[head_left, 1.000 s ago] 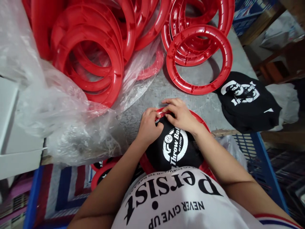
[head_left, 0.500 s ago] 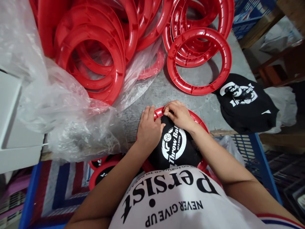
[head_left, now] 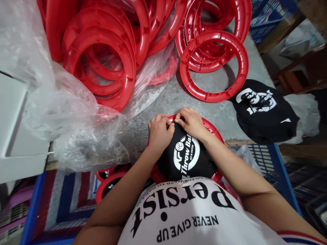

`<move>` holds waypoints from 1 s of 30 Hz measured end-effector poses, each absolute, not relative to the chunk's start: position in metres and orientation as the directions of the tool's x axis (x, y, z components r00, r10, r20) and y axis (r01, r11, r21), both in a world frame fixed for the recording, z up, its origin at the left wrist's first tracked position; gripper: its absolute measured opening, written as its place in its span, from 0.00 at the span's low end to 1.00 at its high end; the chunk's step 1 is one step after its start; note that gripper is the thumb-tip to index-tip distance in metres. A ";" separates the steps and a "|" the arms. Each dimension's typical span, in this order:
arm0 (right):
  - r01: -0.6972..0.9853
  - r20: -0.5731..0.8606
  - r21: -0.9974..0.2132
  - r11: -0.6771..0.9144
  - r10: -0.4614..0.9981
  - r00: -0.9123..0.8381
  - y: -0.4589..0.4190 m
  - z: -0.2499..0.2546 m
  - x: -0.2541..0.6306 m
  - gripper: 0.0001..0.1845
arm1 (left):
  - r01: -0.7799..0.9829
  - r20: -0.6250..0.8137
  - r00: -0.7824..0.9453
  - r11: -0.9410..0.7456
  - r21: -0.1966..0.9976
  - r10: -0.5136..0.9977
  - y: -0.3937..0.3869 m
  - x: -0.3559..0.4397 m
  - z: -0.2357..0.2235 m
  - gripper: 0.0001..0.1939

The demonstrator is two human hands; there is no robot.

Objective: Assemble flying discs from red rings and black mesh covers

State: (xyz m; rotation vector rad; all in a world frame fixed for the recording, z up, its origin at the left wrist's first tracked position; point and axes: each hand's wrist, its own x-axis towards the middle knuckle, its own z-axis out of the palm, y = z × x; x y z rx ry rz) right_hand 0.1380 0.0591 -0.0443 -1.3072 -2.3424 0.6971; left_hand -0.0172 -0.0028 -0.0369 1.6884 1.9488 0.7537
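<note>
A red plastic ring [head_left: 214, 130] lies at the near edge of the grey table [head_left: 224, 114], with a black mesh cloth [head_left: 187, 158] printed "Throw Ball" stretched over it. My left hand [head_left: 159, 132] is closed, its fingers pinching the cloth's far edge at the ring's rim. My right hand [head_left: 190, 121] is closed too, pinching the same edge right beside the left one. Both hands touch each other at the fingertips.
Several loose red rings [head_left: 214, 66] are heaped across the far table, some in a clear plastic bag [head_left: 74, 115]. A pile of black printed cloths [head_left: 263, 110] lies at the right. A blue crate [head_left: 270, 160] stands below right, and finished red discs [head_left: 109, 185] lie below left.
My left hand has curled from lying flatter on the cloth into a pinch at the rim. My right hand stays at the far edge.
</note>
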 end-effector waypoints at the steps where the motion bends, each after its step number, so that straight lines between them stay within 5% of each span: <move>1: 0.689 0.071 -0.573 0.444 0.865 -0.497 0.059 -0.044 0.137 0.06 | 0.729 0.015 -0.160 0.108 0.676 0.987 -0.002 -0.017 -0.038 0.07; 25: 0.753 0.077 -0.489 0.439 0.882 -0.464 0.059 -0.045 0.128 0.08 | 0.884 -0.032 -0.111 0.113 0.453 0.993 0.005 -0.016 -0.041 0.10; 30: 0.736 0.039 -0.556 0.386 0.897 -0.441 0.074 -0.048 0.137 0.05 | 0.893 -0.017 0.030 -0.019 0.450 0.999 0.025 -0.021 -0.041 0.09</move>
